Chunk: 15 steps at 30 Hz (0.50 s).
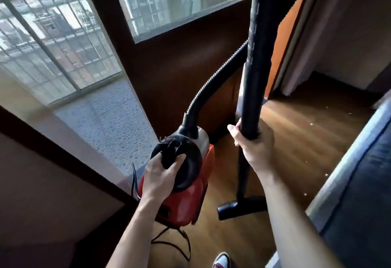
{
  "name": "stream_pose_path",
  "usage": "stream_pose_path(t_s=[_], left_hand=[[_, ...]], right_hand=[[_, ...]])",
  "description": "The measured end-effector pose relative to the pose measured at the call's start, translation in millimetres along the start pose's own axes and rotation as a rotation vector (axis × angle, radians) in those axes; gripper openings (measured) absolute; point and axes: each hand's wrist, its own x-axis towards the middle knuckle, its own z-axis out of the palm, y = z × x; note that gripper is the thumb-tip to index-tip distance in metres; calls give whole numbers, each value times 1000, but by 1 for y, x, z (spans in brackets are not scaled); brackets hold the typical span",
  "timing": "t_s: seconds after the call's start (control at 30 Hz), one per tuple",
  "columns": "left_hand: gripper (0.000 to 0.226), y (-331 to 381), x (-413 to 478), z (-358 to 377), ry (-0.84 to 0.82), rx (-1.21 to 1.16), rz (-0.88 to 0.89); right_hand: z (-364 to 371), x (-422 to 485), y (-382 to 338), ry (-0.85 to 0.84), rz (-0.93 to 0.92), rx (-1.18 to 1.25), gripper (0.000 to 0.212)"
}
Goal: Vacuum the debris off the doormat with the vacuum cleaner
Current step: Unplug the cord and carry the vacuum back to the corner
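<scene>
A red and black canister vacuum cleaner (190,200) hangs above the wooden floor. My left hand (160,174) grips its black carry handle on top. A ribbed black hose (213,83) curves up from the canister toward the wand. My right hand (251,142) grips the upright black wand (257,60), whose black floor nozzle (239,206) is near the floor below. A dark blue doormat (364,193) with a light border lies at the right edge. Small pale crumbs (311,123) dot the floor beside it.
A dark wooden partition (179,60) with windows stands ahead, an orange door (283,41) behind the wand. The black power cord (177,244) loops on the floor under the canister. A shoe (222,260) shows at the bottom. A curtain (300,56) hangs at right.
</scene>
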Motion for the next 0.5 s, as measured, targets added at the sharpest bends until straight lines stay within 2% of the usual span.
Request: stream_pose_path(t_s=[0.27,0.37,0.5], left_hand=[[4,45,75,74,-147,43,134],[5,57,103,102,-155,57,198],[4,70,151,141,-191,30,193]], right_hand=[[-50,60,44,152,33,-86,23],[-67,79,64,189,67,-108,25],[-86,112,87,221,95,-157,28]])
